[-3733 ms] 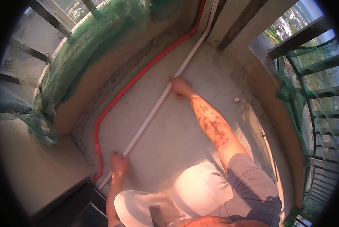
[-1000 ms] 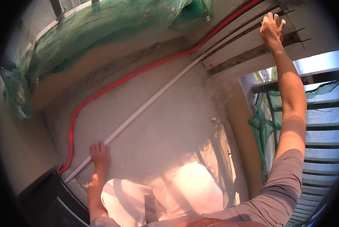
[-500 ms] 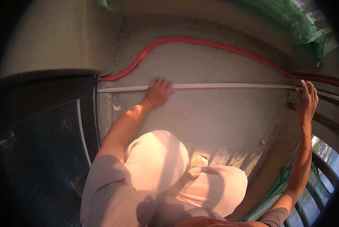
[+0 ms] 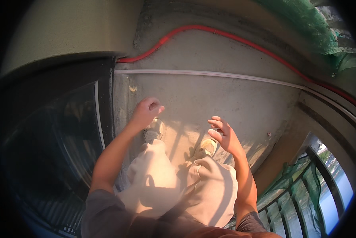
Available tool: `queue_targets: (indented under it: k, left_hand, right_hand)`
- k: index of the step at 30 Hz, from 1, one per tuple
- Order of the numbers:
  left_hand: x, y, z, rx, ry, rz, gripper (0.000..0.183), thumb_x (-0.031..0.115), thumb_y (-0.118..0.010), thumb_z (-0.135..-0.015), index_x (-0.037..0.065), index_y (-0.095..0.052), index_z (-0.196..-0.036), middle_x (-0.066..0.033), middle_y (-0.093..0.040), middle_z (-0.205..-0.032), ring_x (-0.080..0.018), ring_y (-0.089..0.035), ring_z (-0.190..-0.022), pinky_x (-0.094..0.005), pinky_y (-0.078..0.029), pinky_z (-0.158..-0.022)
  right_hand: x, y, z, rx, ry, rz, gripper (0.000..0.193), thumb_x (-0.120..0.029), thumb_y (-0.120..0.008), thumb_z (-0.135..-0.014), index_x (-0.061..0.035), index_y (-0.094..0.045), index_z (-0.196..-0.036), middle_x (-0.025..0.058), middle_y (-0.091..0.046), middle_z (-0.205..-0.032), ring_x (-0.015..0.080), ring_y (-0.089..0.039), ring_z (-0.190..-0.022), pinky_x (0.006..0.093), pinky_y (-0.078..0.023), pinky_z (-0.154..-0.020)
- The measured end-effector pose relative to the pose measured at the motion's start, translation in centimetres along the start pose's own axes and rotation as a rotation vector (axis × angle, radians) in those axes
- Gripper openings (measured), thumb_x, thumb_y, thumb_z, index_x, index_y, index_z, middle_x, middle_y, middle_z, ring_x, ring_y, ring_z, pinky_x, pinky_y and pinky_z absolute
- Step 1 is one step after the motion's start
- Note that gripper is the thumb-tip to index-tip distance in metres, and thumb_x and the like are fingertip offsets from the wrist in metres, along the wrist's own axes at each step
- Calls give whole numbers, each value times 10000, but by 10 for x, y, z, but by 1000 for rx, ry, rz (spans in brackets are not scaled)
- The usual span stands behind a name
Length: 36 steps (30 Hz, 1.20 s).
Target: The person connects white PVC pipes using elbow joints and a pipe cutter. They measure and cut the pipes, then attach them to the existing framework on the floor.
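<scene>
A long white pipe (image 4: 209,74) lies on the concrete balcony floor (image 4: 225,103), running left to right past a red hose (image 4: 225,36). My left hand (image 4: 147,112) hangs above the floor with its fingers curled in, holding nothing. My right hand (image 4: 222,134) is raised with the fingers spread, also holding nothing. Both hands are well short of the pipe. Below them I see my light trousers (image 4: 174,186) and both shoes (image 4: 205,147).
A dark glass door with a black frame (image 4: 102,103) bounds the floor on the left. A metal railing with green netting (image 4: 305,186) runs at the lower right. More green netting (image 4: 309,20) hangs at the upper right beyond the hose.
Both hands have let go of the white pipe and drawn back toward my body. I have risen from a crouch, so my legs and shoes now show.
</scene>
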State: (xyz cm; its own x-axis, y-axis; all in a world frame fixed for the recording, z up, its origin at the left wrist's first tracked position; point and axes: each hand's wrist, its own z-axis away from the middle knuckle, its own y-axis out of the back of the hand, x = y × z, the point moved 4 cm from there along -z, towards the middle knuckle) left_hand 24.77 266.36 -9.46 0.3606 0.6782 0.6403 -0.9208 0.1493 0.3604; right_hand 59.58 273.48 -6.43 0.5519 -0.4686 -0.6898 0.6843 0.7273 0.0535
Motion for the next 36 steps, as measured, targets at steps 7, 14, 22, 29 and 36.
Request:
queue_targets:
  k: [7,14,22,29,36]
  left_hand:
    - [37,13,268,-308,336,694,426,278,-718,-1001,-22,-685,-1302,-90,-708,-1182,-122,-633,-1057,-302,-501,-937]
    - [119,-9,536,-193,250,184,680,334,-623,-1026,-16,-409,-1568,-227,-479,-1574,-343,-407,-1494,-400,-294,-1234]
    - [93,-37,777,145,545,331,455,298,-674,-941,-30,-690,-1256,-189,-718,-1106,-286,-691,-1000,-381,-531,-875]
    - [-32,-120,939,634,535,683,337,295,-699,-971,-19,-761,-1078,-64,-724,-881,-166,-640,-776,-340,-515,-754]
    - [-168,-245,1122,862,667,982,374,353,-717,-888,-7,-744,-791,-84,-716,-702,-194,-679,-682,-344,-522,-657]
  right_hand:
    - [-139,-52,287,-262,100,328,516,-364,-675,-969,-56,-654,-1383,183,-518,-1539,399,-419,-1469,494,-338,-1212]
    - [-135,-106,460,-323,-128,927,776,-562,-600,-974,-121,-414,-1585,199,-312,-1667,475,-200,-1560,602,-255,-1241]
    - [-140,-110,558,-548,-158,985,732,-587,-531,-994,-98,-480,-1536,211,-380,-1630,417,-312,-1524,497,-286,-1242]
    - [-160,-156,554,-497,28,1319,483,-457,-625,-941,-45,-736,-1169,245,-727,-1182,432,-689,-1124,504,-545,-956]
    - [-187,-362,571,-530,357,1510,319,-230,-587,-900,28,-756,-981,315,-721,-990,469,-717,-946,544,-562,-795]
